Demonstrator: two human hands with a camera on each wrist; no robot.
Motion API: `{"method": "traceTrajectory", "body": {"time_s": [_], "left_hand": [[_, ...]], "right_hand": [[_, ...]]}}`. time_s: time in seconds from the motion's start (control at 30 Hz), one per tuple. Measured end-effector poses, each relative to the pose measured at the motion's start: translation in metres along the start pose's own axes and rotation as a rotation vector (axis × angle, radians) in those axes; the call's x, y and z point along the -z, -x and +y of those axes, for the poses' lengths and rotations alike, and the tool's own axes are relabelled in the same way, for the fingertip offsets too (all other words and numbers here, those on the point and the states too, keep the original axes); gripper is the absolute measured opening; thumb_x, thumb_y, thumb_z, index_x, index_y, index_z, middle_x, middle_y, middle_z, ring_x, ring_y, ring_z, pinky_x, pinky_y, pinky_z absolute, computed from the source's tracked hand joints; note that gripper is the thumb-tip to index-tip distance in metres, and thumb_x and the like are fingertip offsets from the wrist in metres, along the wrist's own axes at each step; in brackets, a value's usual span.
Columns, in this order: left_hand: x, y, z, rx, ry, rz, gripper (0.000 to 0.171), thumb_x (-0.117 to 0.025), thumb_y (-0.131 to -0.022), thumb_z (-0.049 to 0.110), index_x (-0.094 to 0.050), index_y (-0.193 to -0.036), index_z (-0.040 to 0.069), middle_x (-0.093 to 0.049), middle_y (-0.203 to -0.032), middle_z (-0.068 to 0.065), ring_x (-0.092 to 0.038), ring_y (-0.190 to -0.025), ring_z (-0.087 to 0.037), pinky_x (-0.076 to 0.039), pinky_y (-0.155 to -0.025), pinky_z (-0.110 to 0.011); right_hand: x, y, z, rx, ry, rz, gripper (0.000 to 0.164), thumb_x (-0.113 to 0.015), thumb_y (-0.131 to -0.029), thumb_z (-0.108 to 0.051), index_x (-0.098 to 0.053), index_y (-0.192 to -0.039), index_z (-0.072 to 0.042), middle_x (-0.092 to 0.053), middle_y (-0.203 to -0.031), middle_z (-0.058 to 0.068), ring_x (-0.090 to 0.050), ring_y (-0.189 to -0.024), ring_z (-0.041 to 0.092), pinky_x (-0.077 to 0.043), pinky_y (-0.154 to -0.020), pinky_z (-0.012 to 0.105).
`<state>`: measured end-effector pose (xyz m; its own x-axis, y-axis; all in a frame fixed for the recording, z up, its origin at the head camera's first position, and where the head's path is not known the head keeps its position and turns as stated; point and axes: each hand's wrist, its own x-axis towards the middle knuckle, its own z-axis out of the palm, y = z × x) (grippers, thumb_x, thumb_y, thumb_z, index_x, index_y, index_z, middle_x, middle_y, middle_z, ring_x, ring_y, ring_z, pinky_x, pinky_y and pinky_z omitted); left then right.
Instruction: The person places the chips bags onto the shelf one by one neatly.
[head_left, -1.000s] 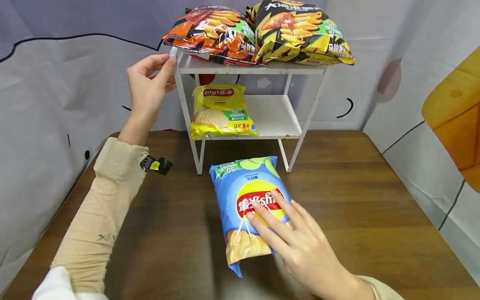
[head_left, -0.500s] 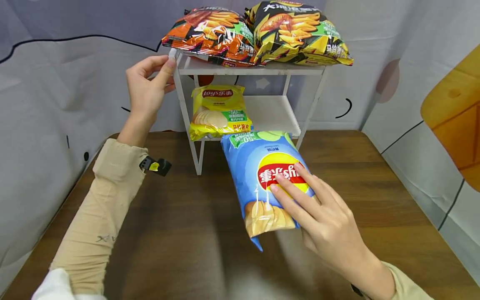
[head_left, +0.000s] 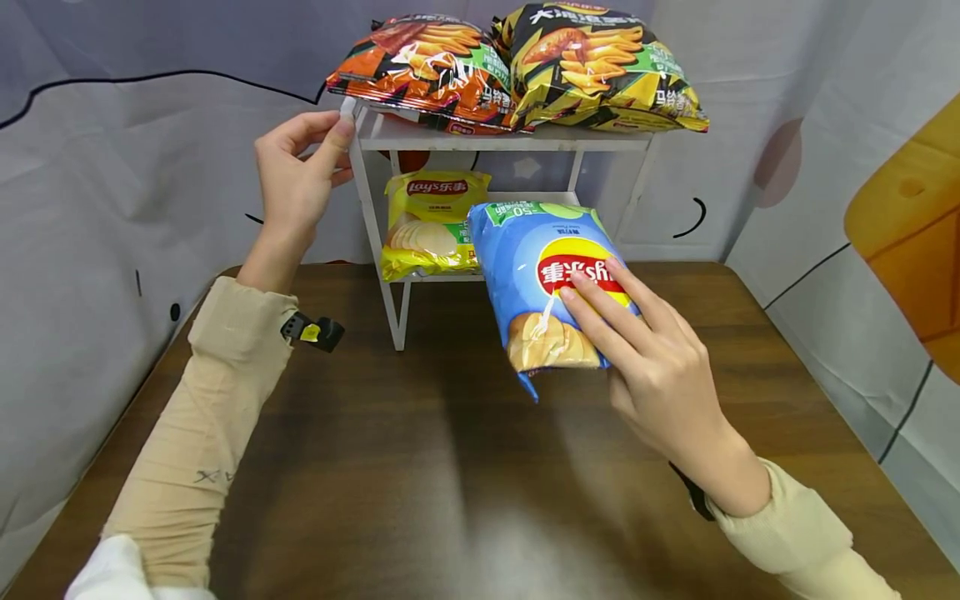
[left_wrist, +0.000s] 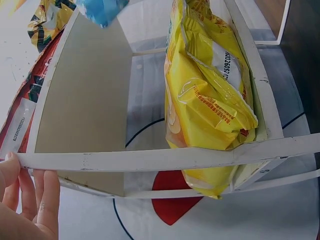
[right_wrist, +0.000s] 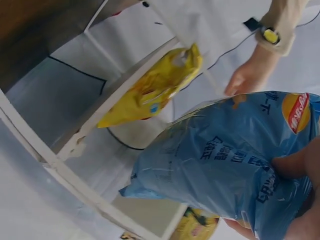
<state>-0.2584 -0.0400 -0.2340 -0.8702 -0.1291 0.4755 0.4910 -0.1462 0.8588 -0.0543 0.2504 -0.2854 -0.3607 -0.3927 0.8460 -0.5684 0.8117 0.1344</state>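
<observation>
My right hand (head_left: 663, 367) holds a blue Lay's chip bag (head_left: 510, 254) above the table, in front of the white shelf rack (head_left: 525, 143). Its fingers lie across the bag's front; in the right wrist view the thumb (right_wrist: 290, 165) presses the other face. At the rack's upper left corner, my left hand (head_left: 300, 179) pinches the frame between thumb and fingers. On the lower shelf's left side stands a yellow Lay's chip bag (head_left: 423, 237), partly covered by the blue one in the head view. The left wrist view shows the yellow bag (left_wrist: 210, 110) from its side.
An orange-black chip bag (head_left: 435, 71) and a yellow-black chip bag (head_left: 600, 71) lie side by side on the top shelf. Beneath the rack is a brown wooden table (head_left: 360, 467). Printed cloth (head_left: 150, 175) hangs behind and at both sides.
My right hand has carried the blue chip bag up and slightly right, from low over the table to the front of the lower shelf. The left hand stays at the rack's corner.
</observation>
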Motion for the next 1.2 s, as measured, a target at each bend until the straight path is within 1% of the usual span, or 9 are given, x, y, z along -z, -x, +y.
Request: {"method": "traceTrajectory", "body": {"time_s": [0.17, 0.3, 0.5, 0.7, 0.9, 0.97, 1.2], "left_hand": [[0.000, 0.000, 0.001, 0.000, -0.008, -0.002, 0.019, -0.075, -0.084, 0.015, -0.072, -0.098, 0.003, -0.064, -0.081, 0.003, -0.061, -0.056, -0.005, -0.056, -0.055, -0.013], [-0.001, 0.000, 0.002, -0.004, -0.012, -0.002, 0.017, -0.075, -0.084, 0.015, -0.073, -0.096, 0.003, -0.064, -0.080, 0.004, -0.061, -0.056, -0.005, -0.056, -0.055, -0.014], [-0.001, 0.000, 0.002, -0.001, -0.002, -0.002, 0.016, -0.075, -0.084, 0.015, -0.073, -0.096, 0.004, -0.064, -0.079, 0.004, -0.060, -0.056, -0.006, -0.056, -0.055, -0.014], [-0.001, 0.001, 0.002, 0.001, -0.013, -0.002, 0.017, -0.074, -0.084, 0.015, -0.073, -0.096, 0.004, -0.064, -0.080, 0.004, -0.060, -0.056, -0.005, -0.056, -0.055, -0.013], [0.000, 0.001, 0.002, 0.000, -0.019, 0.000, 0.018, -0.074, -0.084, 0.015, -0.072, -0.098, 0.003, -0.063, -0.080, 0.004, -0.059, -0.056, -0.005, -0.056, -0.055, -0.013], [0.000, 0.001, 0.001, -0.006, -0.019, -0.001, 0.019, -0.074, -0.084, 0.014, -0.072, -0.098, 0.002, -0.063, -0.080, 0.003, -0.059, -0.056, -0.005, -0.056, -0.055, -0.013], [0.000, 0.001, 0.000, -0.020, -0.016, -0.012, 0.018, -0.074, -0.085, 0.014, -0.072, -0.098, 0.002, -0.063, -0.081, 0.003, -0.060, -0.055, -0.005, -0.056, -0.055, -0.013]], "right_hand": [[-0.013, -0.012, 0.018, -0.040, -0.006, -0.007, 0.052, -0.042, -0.085, 0.013, -0.064, -0.126, -0.011, -0.065, -0.125, 0.007, -0.053, -0.128, 0.029, -0.049, -0.096, 0.050], [-0.022, -0.021, 0.032, -0.046, 0.007, 0.022, 0.057, -0.039, -0.082, 0.014, -0.063, -0.127, -0.012, -0.064, -0.127, 0.007, -0.053, -0.128, 0.030, -0.048, -0.098, 0.051], [-0.033, -0.028, 0.048, -0.068, -0.005, 0.027, 0.060, -0.037, -0.081, 0.015, -0.062, -0.128, -0.013, -0.064, -0.128, 0.007, -0.052, -0.129, 0.029, -0.045, -0.106, 0.046], [-0.044, -0.028, 0.061, -0.078, 0.010, 0.017, 0.061, -0.037, -0.081, 0.015, -0.062, -0.129, -0.013, -0.063, -0.129, 0.007, -0.051, -0.129, 0.030, -0.046, -0.102, 0.052], [-0.057, -0.029, 0.075, -0.051, 0.026, 0.017, 0.061, -0.040, -0.081, 0.017, -0.061, -0.129, -0.014, -0.063, -0.129, 0.007, -0.052, -0.128, 0.032, -0.048, -0.098, 0.056], [-0.062, -0.028, 0.078, -0.041, 0.036, 0.017, 0.062, -0.041, -0.079, 0.019, -0.062, -0.129, -0.014, -0.064, -0.128, 0.007, -0.052, -0.127, 0.032, -0.048, -0.096, 0.057], [-0.075, -0.024, 0.089, -0.018, 0.074, -0.008, 0.066, -0.042, -0.075, 0.020, -0.061, -0.129, -0.013, -0.063, -0.129, 0.006, -0.052, -0.126, 0.033, -0.049, -0.094, 0.056]]}}
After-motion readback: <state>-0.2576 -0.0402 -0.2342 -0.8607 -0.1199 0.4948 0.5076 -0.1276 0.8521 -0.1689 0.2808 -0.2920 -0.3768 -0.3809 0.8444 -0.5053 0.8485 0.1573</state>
